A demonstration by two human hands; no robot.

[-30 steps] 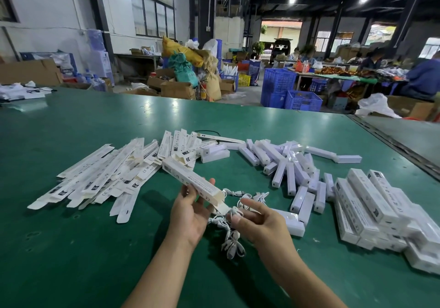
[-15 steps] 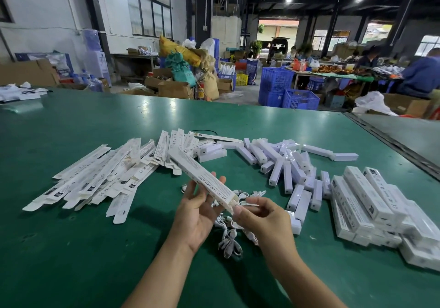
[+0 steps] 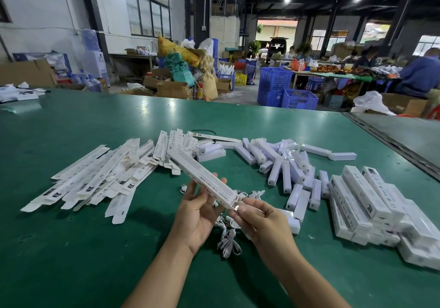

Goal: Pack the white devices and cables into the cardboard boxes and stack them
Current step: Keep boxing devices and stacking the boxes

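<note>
— What's being held?
— A long, slim white cardboard box (image 3: 204, 179), matte with grey print, above the smooth green table (image 3: 71, 260). Its long axis runs from far left to near right.
— And the hands?
— The left hand (image 3: 198, 214) cradles its middle, fingers loosely curled behind it. The right hand (image 3: 259, 219) pinches the near end with bent fingertips.
— Around it?
— To the left, flat unfolded white cartons (image 3: 100, 176) fan out. Glossy white plastic bar devices (image 3: 281, 162) lie far right, thin coiled white cables (image 3: 228, 243) beneath the hands, and packed white boxes (image 3: 371, 203) are stacked at the right.
</note>
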